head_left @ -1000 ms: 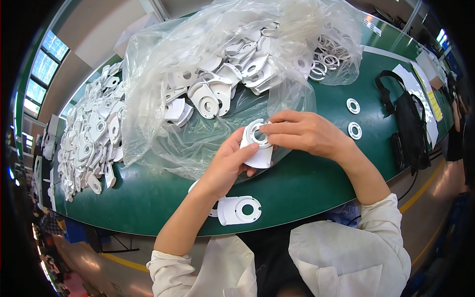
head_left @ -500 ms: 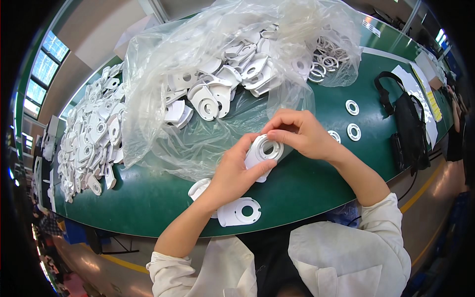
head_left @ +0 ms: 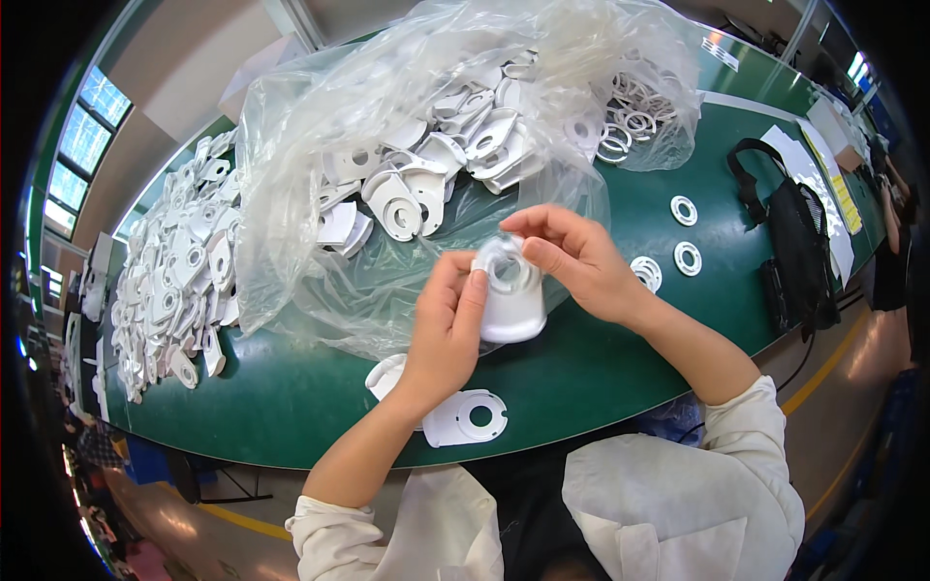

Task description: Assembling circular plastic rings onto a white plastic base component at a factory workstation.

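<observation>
Over the table edge zone, my left hand (head_left: 450, 315) pinches a white plastic plate (head_left: 515, 318) with a ring-shaped hole, thumb in front and fingers behind its left side. The plate is tilted and slightly blurred, its rounded ring end up and its broad end down. At that ring end, my right hand (head_left: 572, 259) has thumb and forefinger closed on the rim. Two similar white plates lie below my left wrist; the nearer plate (head_left: 467, 418) shows its round hole, the other is partly covered by my forearm.
A clear plastic bag (head_left: 291, 242) holding many white plates spreads across the green table (head_left: 620, 373). A big heap of white plates (head_left: 174, 271) is at left. Loose white rings (head_left: 684, 210) lie at right, near a bag of rings (head_left: 635, 121) and a black bag (head_left: 804, 252).
The plate has turned in my hands: its broad end now points down toward me and its ring end up. My left hand has shifted slightly left, and my right fingers have moved along the rim.
</observation>
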Demonstrator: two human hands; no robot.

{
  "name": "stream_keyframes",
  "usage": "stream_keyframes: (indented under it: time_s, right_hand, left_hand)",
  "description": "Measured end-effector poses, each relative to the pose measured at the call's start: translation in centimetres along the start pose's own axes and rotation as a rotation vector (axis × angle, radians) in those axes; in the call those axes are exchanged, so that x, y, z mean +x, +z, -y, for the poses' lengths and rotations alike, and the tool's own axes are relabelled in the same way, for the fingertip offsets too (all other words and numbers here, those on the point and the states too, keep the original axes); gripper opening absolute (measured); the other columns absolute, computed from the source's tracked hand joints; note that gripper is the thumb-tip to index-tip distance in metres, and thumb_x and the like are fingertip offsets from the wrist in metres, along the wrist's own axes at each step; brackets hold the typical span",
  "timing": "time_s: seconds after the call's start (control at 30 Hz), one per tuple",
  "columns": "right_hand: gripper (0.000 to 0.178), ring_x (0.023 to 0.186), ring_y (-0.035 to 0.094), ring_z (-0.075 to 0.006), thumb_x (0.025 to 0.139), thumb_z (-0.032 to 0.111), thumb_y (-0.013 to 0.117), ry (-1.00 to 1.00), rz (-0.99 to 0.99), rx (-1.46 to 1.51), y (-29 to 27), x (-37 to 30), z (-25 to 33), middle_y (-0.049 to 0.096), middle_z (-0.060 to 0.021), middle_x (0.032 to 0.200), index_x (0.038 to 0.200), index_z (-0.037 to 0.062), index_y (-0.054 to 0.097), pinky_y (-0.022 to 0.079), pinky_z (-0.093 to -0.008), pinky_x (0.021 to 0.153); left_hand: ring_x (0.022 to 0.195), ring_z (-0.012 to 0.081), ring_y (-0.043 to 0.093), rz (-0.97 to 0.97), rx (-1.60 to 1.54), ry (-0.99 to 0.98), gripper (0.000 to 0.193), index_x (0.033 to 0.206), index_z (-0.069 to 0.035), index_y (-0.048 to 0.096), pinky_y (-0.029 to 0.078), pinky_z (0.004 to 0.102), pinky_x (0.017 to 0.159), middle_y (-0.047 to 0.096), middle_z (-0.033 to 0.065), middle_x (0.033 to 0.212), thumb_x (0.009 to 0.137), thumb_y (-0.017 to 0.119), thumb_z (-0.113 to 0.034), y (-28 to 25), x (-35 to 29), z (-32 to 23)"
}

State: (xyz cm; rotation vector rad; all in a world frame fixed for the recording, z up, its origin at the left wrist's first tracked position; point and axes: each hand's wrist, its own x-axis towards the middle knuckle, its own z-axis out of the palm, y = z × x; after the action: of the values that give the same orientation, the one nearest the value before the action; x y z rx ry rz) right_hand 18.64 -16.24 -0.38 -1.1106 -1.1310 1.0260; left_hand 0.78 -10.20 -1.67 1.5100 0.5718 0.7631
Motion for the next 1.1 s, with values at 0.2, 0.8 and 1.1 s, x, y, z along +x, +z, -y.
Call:
stream_keyframes:
  time_s: [0.2,0.8,1.1]
  right_hand:
    - [0.022,0.087,0.060,-0.0067,0.094,0.014,0.058,0.034,-0.026,0.013,-0.8,0.3,-1.2,0.067,-0.0039,0.094,0.107,-0.0007,0.067,0.047,-0.0211,0.074]
    - [0.014,0.071,0.057,-0.0065,0.092,0.012,0.062,-0.009,0.172,-0.404,0.1,-0.7,-0.5,0.066,-0.0037,0.080,0.092,-0.0014,0.065,0.046,-0.0224,0.064]
    - [0.015,0.077,0.063,-0.0076,0.092,0.014,0.063,0.162,-0.117,0.281,0.4,-0.1,-0.9,0.065,-0.0049,0.087,0.096,0.0026,0.055,0.054,-0.0234,0.066]
  left_hand:
    - [0.090,0.0129,0.060,0.124,-0.179,-0.073,0.023,0.120,-0.003,0.039,0.051,0.0277,0.078,0.056,0.0100,0.112,0.101,0.043,-0.015,0.9,-0.4,-1.4]
    - [0.055,0.0167,0.050,0.042,0.424,0.017,0.017,0.088,-0.001,0.054,0.038,0.0316,0.051,0.056,0.0102,0.065,0.095,0.054,-0.016,-0.5,0.0,-0.6]
    - [0.073,0.0325,0.068,0.046,0.321,-0.060,0.048,0.122,0.000,0.037,0.050,0.0396,0.059,0.066,0.0200,0.084,0.088,0.064,-0.018,0.6,-0.4,-0.5]
